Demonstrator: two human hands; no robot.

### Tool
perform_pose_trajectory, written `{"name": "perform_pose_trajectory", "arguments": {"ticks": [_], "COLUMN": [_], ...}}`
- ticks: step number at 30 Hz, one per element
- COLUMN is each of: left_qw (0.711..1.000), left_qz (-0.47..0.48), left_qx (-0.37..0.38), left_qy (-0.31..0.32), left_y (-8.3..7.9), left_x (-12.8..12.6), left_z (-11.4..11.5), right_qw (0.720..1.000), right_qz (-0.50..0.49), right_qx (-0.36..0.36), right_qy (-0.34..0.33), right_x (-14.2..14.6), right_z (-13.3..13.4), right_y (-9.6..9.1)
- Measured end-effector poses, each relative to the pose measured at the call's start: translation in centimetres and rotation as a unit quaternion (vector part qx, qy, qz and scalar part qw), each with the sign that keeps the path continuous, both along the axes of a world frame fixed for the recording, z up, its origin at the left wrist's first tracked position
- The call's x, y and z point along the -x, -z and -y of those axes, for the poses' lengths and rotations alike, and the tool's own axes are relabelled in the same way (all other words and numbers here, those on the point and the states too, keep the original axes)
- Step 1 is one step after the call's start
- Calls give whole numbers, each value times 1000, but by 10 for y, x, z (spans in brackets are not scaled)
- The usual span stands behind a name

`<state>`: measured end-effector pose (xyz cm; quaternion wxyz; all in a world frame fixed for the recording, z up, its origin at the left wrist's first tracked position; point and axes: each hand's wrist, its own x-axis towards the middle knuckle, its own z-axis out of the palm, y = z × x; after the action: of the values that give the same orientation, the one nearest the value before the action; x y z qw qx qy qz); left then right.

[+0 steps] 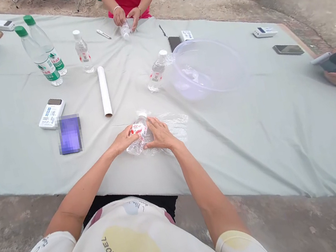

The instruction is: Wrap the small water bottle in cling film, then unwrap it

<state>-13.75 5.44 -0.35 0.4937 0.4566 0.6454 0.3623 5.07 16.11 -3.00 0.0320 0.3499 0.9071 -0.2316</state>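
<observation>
A small clear water bottle (137,134) with a red and white label lies on its side on a sheet of clear plastic wrap (174,125) on the pale green cloth (253,137). My left hand (123,141) grips the bottle from the left with curled fingers. My right hand (160,134) rests on the bottle's right side and on the wrap, fingers together and bent over it.
A roll of wrap (104,90) lies ahead, a clear plastic basin (206,67) to the right with a small bottle (156,71) beside it. Three bottles (41,56) stand far left, near a power bank (51,113). Another person's hands (127,17) hold a bottle across the cloth.
</observation>
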Motion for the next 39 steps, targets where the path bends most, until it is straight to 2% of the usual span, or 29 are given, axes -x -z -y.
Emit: {"name": "perform_pose_trajectory", "arguments": {"ticks": [5, 10, 13, 18, 20, 23, 25, 28, 30, 32, 36, 39], "left_qw": [999, 992, 992, 993, 992, 989, 987, 976, 964, 955, 958, 961], "left_qz": [-37, -99, -96, -83, -98, -122, -147, -211, -263, -294, -286, -271], "left_qx": [31, 71, 76, 69, 70, 74, 68, 47, 30, 27, 7, -29], "left_qy": [1, -28, -34, -45, -44, -27, -17, 3, 16, 22, 14, -45], "left_y": [-6, -14, -13, -6, -6, -9, -9, -7, -4, -2, 0, 4], "left_x": [-6, -14, -16, -17, -19, -22, -24, -30, -34, -38, -39, -29], "left_z": [-3, -8, -10, -12, -12, -11, -10, -6, -1, 3, 16, 31], "right_qw": [1000, 998, 995, 981, 980, 988, 993, 997, 992, 979, 951, 926], "right_qz": [21, 26, 7, -91, -114, -88, -65, -69, -118, -182, -245, -287], "right_qx": [-3, -32, -83, -167, -158, -117, -89, -18, 40, 58, 5, -7], "right_qy": [17, 41, 55, 40, 28, 40, 45, 18, 20, 64, 189, 244], "right_x": [-7, -11, -19, -28, -23, -9, 1, 6, 1, -7, -18, -15], "right_z": [-1, 9, 28, 82, 105, 133, 148, 161, 162, 154, 124, 105], "right_y": [2, 0, 2, 13, 16, 18, 16, 11, 4, -5, -25, -30]}}
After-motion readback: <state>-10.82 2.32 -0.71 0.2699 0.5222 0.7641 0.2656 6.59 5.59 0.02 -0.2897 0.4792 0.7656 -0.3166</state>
